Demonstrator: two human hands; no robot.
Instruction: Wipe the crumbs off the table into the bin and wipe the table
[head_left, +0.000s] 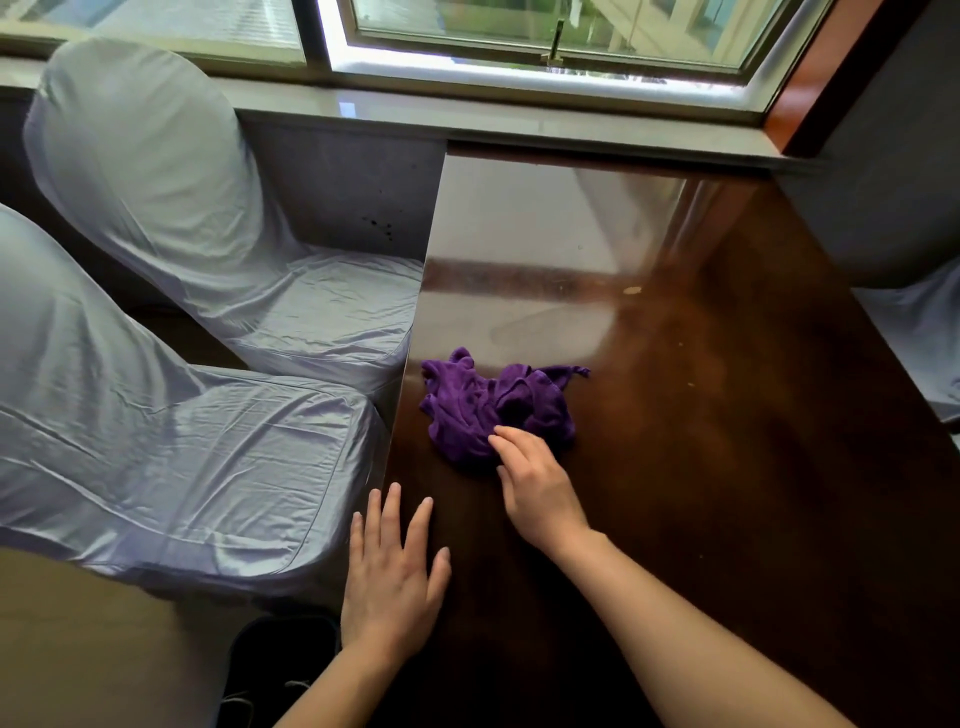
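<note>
A crumpled purple cloth (488, 405) lies on the glossy dark wooden table (727, 467), near its left edge. My right hand (535, 483) reaches onto the cloth's near side, fingertips touching it, fingers loosely spread and not closed around it. My left hand (389, 577) lies flat and open at the table's left edge, holding nothing. A few pale crumbs (631, 291) are scattered on the tabletop to the right of and beyond the cloth. No bin is in view.
Two chairs with pale satin covers stand left of the table, the nearer chair (156, 441) and the farther chair (208, 218). Another covered chair (914, 343) shows at the right edge. A windowsill (519, 124) and window run along the far side.
</note>
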